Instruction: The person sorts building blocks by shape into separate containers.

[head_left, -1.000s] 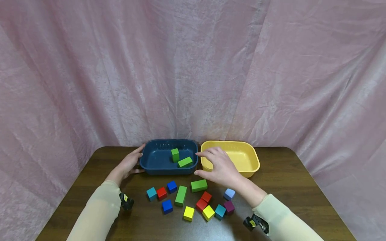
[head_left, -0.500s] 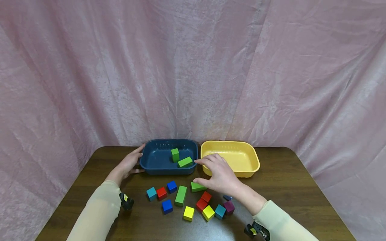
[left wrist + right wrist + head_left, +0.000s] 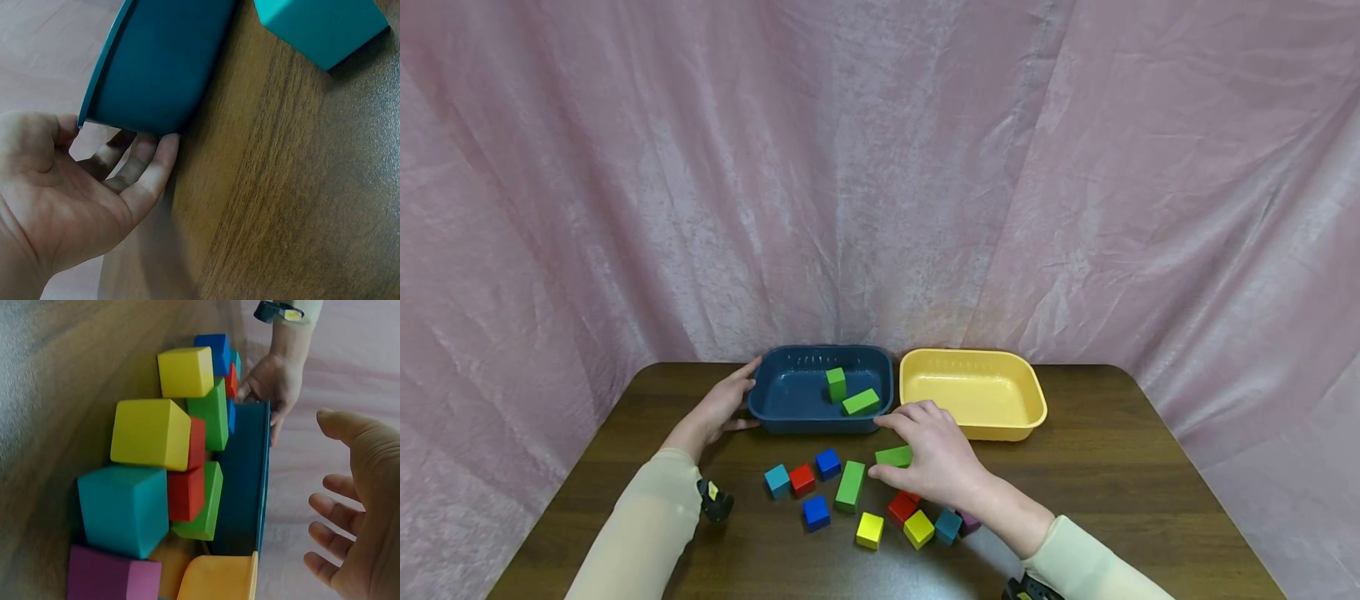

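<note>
My left hand (image 3: pixel 722 407) rests against the left end of the dark blue bin (image 3: pixel 820 423), its fingertips at the outer wall and rim in the left wrist view. Two green blocks (image 3: pixel 861 402) are inside that bin. My right hand (image 3: pixel 934 450) hovers over a green rectangular block (image 3: pixel 893 456) in front of the bins, thumb and fingers spread with nothing between them. It hides part of that block in the head view. Another green block (image 3: pixel 850 486) lies just left of it. In the right wrist view the fingers (image 3: pixel 337 512) are apart from the blocks.
A yellow bin (image 3: pixel 985 396) stands right of the blue one. Nearer on the wooden table (image 3: pixel 1105 467) lie several cubes: blue (image 3: pixel 816 513), red (image 3: pixel 802 479), yellow (image 3: pixel 870 531), teal (image 3: pixel 948 525) and a purple one (image 3: pixel 112 575). A pink curtain (image 3: pixel 880 167) hangs behind.
My right hand has moved down and toward me, from beside the bins to over the green block. It now covers the light blue cube. The left hand has stayed put.
</note>
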Motion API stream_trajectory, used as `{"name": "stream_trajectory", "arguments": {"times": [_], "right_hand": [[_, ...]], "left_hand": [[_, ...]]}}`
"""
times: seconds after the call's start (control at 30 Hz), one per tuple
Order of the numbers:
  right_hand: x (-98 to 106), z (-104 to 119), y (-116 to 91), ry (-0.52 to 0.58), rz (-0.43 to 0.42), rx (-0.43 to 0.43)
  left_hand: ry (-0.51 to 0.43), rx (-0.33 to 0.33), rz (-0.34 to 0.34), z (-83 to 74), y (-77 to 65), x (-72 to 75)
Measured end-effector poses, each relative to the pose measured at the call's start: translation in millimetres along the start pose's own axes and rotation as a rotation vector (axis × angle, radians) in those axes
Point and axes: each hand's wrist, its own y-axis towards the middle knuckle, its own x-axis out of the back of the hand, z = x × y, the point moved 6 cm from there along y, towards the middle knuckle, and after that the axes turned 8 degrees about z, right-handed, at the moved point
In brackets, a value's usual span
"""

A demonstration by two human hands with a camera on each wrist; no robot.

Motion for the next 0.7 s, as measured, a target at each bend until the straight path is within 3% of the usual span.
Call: {"name": "stream_trajectory", "arguments": {"times": [0.7], "right_hand": [[-38,14,0,-0.134,0.104,0.046]], "left_hand": [[-0.005,-0.002,0.025,-1.2,-1.5,-0.7]]}}
